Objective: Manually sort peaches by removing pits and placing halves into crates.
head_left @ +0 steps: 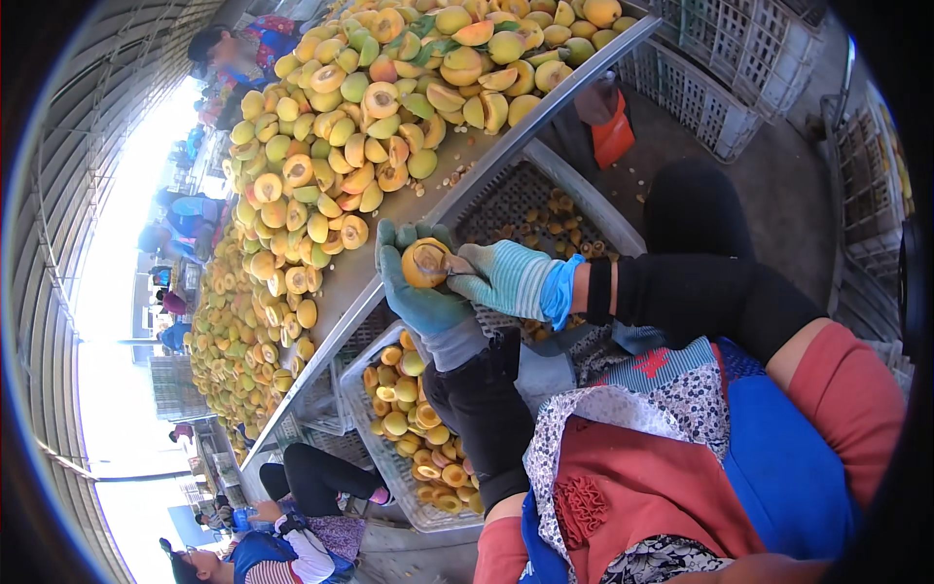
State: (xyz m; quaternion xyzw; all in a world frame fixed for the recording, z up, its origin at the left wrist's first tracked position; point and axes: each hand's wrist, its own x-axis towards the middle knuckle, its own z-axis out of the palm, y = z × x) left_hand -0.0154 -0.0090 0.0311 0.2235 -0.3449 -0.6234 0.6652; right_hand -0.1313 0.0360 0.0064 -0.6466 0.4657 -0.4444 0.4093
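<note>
My left hand (pixel 416 292), in a green glove, cups a cut yellow peach (pixel 423 261) at the centre. My right hand (pixel 498 277), in a striped glove with a blue cuff, grips a small metal tool (pixel 455 264) against the peach's cut face; much of the tool is hidden. Just beyond my hands, a grey crate (pixel 591 208) holds small brown pieces, likely pits (pixel 559 209). Below my left hand, a pale crate (pixel 362 428) holds peach halves (pixel 418 417).
A sloped metal table (pixel 428 175) bears heaped cut peaches (pixel 302 165). Stacked crates (pixel 700 97) stand at upper right, near an orange object (pixel 610 131). Other workers appear along the left, one (pixel 292 545) seated at the bottom and another (pixel 238 54) across the table.
</note>
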